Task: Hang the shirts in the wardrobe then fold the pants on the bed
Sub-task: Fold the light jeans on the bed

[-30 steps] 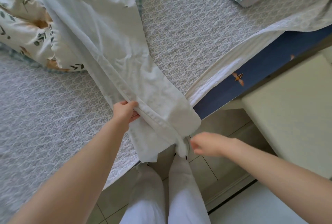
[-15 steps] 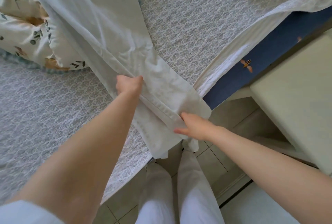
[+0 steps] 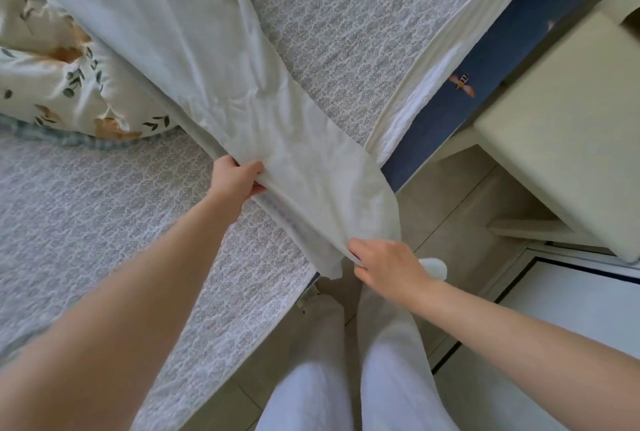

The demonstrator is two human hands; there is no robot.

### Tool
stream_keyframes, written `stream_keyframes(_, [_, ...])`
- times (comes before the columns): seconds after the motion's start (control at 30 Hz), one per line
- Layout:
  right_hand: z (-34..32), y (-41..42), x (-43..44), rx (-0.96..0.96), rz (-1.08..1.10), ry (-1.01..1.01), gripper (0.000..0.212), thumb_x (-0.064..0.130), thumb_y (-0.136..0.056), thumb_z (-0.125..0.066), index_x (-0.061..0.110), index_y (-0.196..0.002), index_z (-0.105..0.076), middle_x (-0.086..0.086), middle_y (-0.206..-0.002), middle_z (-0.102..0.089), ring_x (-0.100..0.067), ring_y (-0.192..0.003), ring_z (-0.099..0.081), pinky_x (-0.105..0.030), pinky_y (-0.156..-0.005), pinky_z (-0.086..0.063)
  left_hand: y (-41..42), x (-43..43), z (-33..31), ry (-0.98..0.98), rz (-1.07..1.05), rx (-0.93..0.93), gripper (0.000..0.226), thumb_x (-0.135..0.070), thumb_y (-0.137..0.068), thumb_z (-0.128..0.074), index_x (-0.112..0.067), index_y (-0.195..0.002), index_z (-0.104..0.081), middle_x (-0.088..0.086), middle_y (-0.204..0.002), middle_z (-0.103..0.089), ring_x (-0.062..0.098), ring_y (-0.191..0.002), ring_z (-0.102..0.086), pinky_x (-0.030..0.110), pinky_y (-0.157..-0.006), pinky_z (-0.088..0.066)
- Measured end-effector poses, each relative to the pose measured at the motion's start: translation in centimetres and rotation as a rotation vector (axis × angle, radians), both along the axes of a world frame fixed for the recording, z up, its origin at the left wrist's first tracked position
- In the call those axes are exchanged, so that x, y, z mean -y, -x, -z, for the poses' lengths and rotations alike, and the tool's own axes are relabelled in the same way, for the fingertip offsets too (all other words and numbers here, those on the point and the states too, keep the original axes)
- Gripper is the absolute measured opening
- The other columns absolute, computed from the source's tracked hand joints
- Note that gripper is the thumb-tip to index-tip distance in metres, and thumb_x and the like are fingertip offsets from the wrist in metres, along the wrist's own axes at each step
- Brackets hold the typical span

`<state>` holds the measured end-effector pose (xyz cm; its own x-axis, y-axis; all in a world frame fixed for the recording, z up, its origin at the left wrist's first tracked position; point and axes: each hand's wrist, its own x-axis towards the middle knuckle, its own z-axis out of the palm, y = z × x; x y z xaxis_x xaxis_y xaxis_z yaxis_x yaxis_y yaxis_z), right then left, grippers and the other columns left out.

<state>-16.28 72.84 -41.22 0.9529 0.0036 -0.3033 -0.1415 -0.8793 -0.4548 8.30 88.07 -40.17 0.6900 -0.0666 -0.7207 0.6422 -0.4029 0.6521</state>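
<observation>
Pale white pants (image 3: 214, 60) lie stretched diagonally across the bed (image 3: 86, 223), from the far left down to the bed's near corner. My left hand (image 3: 235, 179) grips the long edge of the pant leg, fingers curled round the cloth. My right hand (image 3: 384, 264) pinches the hem end of the leg, which hangs just past the corner of the bed. The upper part of the pants runs out of view at the top left.
A floral duvet (image 3: 69, 84) is bunched at the left on the grey patterned bedspread. A dark blue mattress side (image 3: 485, 60) and a cream bedside table (image 3: 571, 126) stand at the right. My legs in white trousers (image 3: 346, 378) stand on the tiled floor.
My right hand has slid from lying on the pant leg down to its hem and now pinches it. My left hand keeps its grip on the leg's edge.
</observation>
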Motion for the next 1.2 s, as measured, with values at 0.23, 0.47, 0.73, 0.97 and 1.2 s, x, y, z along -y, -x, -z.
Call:
stream_keyframes(0.23, [1.3, -0.9, -1.1, -0.732, -0.226, -0.164, 0.017, 0.023, -0.092, -0.052, 0.014, -0.103, -0.062, -0.008, -0.102, -0.065, -0.027, -0.092, -0.06, -0.036, -0.075, -0.05, 2.8, -2.9, 3.7, -0.173, -0.079, -0.085, 0.018, 0.008, -0.086, -0.055, -0.002, -0.099, -0.061, 0.017, -0.104, -0.069, 0.031, -0.089, -0.071, 0.025, -0.054, -0.059])
stream_keyframes(0.47, [2.9, -6.7, 6.0, -0.231, 0.603, -0.161, 0.032, 0.017, -0.092, -0.055, 0.01, -0.123, -0.049, -0.008, -0.121, -0.05, -0.024, -0.105, -0.053, -0.034, -0.09, -0.044, 6.0, -1.5, 3.8, 0.135, -0.08, -0.262, 0.019, -0.003, -0.092, -0.06, -0.001, -0.111, -0.058, 0.017, -0.102, -0.07, 0.03, -0.09, -0.071, 0.031, -0.068, -0.061])
stream_keyframes(0.73, [4.0, -9.0, 9.3, -0.549, 0.668, -0.468, 0.047, 0.031, -0.082, -0.074, 0.011, -0.118, -0.05, 0.0, -0.111, -0.056, -0.017, -0.102, -0.056, -0.029, -0.084, -0.047, 11.0, -2.8, 4.1, 0.138, 0.093, -0.34, 0.017, 0.0, -0.092, -0.061, -0.006, -0.108, -0.061, 0.006, -0.104, -0.071, 0.023, -0.093, -0.071, 0.027, -0.069, -0.059])
stream_keyframes(0.97, [4.3, -6.8, 10.0, -0.554, 0.572, -0.474, 0.019, 0.021, -0.082, -0.075, 0.017, -0.088, -0.057, 0.002, -0.089, -0.061, -0.014, -0.082, -0.056, -0.022, -0.064, -0.042, 12.4, -4.2, 5.2, -0.087, 0.155, -0.19, 0.011, -0.003, -0.085, -0.069, -0.012, -0.092, -0.071, 0.005, -0.091, -0.074, 0.022, -0.085, -0.071, 0.036, -0.078, -0.06])
stream_keyframes(1.2, [2.8, -5.9, 10.1, -0.541, 0.494, -0.573, 0.045, 0.024, -0.079, -0.073, 0.03, -0.108, -0.04, -0.02, -0.112, -0.062, -0.036, -0.095, -0.06, -0.048, -0.087, -0.049, 14.3, -3.3, 5.0, 0.004, -0.133, -0.2, 0.014, -0.005, -0.086, -0.07, -0.016, -0.094, -0.072, 0.002, -0.098, -0.075, 0.019, -0.092, -0.071, 0.032, -0.082, -0.057])
